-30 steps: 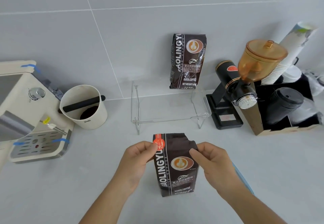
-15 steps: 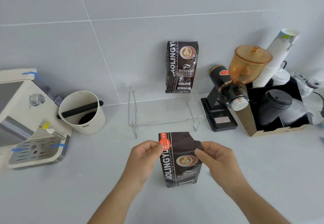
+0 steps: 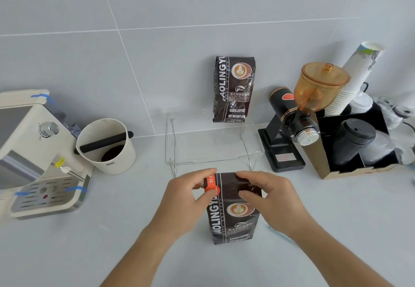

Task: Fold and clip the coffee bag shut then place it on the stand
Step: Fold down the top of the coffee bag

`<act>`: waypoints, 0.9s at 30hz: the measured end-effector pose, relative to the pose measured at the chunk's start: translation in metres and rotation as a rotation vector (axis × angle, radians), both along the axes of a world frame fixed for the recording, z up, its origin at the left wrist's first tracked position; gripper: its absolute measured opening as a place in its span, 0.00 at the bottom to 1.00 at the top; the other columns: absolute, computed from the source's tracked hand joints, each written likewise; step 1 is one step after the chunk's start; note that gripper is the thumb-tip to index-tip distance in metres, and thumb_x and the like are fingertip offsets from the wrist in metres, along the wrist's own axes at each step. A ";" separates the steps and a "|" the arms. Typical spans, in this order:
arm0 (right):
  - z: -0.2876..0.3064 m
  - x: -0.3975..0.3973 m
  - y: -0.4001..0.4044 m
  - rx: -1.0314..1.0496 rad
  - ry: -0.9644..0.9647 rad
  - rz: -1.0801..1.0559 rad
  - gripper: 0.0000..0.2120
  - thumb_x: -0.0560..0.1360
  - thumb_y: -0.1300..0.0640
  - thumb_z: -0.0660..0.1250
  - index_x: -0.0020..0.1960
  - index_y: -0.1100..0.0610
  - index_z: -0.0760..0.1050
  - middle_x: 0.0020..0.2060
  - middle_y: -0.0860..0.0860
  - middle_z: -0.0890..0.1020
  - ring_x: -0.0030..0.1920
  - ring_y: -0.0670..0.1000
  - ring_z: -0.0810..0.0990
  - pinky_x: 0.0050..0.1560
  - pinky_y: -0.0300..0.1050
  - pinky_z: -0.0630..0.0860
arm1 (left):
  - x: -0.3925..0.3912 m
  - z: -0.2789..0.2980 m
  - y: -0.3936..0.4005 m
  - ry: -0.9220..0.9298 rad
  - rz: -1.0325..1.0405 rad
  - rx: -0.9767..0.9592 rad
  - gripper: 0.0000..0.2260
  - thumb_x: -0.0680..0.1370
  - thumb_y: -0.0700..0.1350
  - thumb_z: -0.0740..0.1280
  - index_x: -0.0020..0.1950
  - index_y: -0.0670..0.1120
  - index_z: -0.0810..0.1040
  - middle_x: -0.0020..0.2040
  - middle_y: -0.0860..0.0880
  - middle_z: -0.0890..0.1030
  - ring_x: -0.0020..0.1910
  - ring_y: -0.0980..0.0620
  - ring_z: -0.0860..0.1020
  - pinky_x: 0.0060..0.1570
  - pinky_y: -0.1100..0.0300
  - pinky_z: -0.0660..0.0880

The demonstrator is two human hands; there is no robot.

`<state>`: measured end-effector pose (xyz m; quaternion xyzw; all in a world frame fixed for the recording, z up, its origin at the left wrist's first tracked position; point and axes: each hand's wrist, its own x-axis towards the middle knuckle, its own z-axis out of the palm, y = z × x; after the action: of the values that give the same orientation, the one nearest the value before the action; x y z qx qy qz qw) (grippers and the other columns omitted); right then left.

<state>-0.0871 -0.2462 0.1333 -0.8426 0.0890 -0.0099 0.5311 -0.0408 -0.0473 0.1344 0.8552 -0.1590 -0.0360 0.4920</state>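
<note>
A dark brown coffee bag (image 3: 234, 217) stands upright on the counter just in front of the clear acrylic stand (image 3: 211, 152). My left hand (image 3: 186, 199) pinches the bag's top left corner, where an orange sticker (image 3: 211, 185) sits. My right hand (image 3: 267, 197) grips the top right of the bag, fingers over its upper edge. A thin blue clip (image 3: 280, 235) lies on the counter, mostly hidden behind my right forearm. A second, identical coffee bag (image 3: 233, 89) stands at the back of the stand against the wall.
A cream espresso machine (image 3: 33, 152) sits at the left, with a white knock box (image 3: 107, 147) beside it. A black grinder with an amber hopper (image 3: 303, 116) and a box of cups and lids (image 3: 359, 143) stand at the right.
My right hand has moved up over the bag's top right edge, flattening the top. The bag and both hands sit slightly closer to the stand in view.
</note>
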 end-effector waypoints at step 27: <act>0.004 0.008 -0.004 0.225 0.107 -0.057 0.12 0.73 0.65 0.71 0.37 0.49 0.82 0.37 0.56 0.88 0.37 0.57 0.85 0.43 0.52 0.81 | 0.014 -0.016 0.002 0.389 -0.060 -0.289 0.15 0.71 0.35 0.74 0.48 0.55 0.83 0.29 0.50 0.81 0.33 0.50 0.76 0.41 0.61 0.73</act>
<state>-0.0788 -0.2506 0.1377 -0.7742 0.1418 0.0299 0.6161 -0.0272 -0.0452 0.1187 0.7479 -0.0904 -0.1915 0.6292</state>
